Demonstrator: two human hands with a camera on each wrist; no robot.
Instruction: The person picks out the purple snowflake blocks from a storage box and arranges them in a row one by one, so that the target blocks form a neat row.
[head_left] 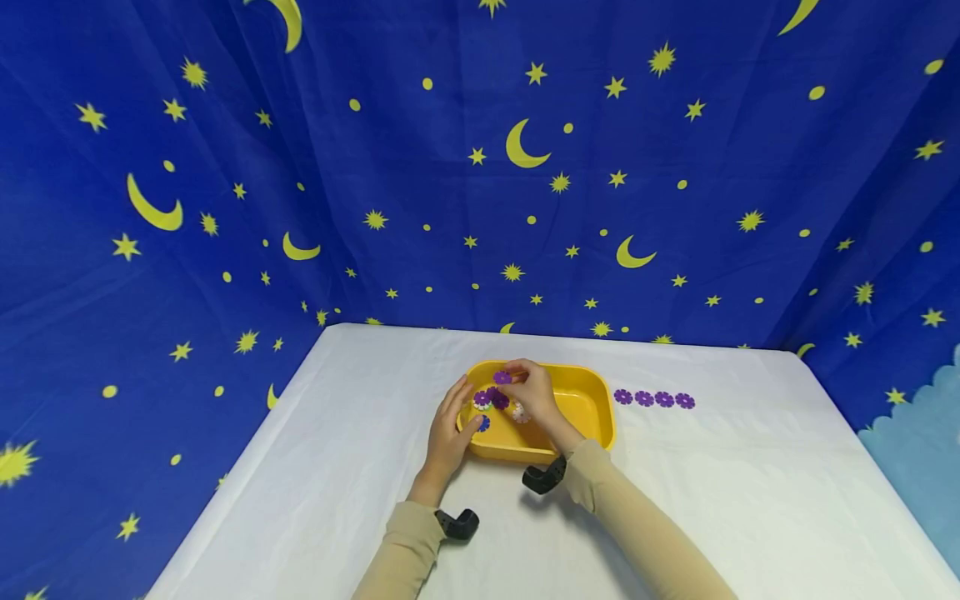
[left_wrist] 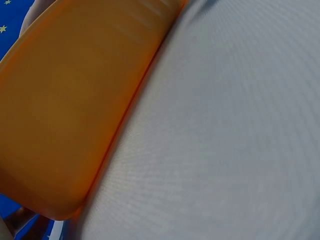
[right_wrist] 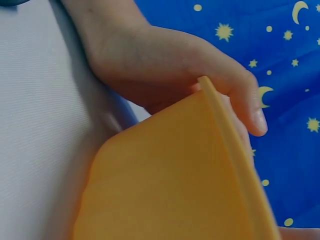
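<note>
A yellow plastic tub (head_left: 517, 454) stands on the white table. My left hand (head_left: 447, 435) holds its left end, and the right wrist view shows the thumb (right_wrist: 250, 107) bent over the rim. Above the tub's left part, my right hand (head_left: 537, 393) pinches a purple flower-shaped disc (head_left: 502, 377) between its fingertips. Below it in the tub lie more flower discs: purple ones (head_left: 482, 398), a blue one (head_left: 483, 423) and pale ones (head_left: 520, 412). In the left wrist view, the tub's outer wall (left_wrist: 75, 100) fills the left side and no disc shows.
A row of several purple flower discs (head_left: 654, 399) lies on the white tablecloth (head_left: 750, 467) right of the tub. Blue cloth (head_left: 420, 192) with yellow moons and stars hangs behind and beside the table. Each wrist wears a black device (head_left: 543, 477).
</note>
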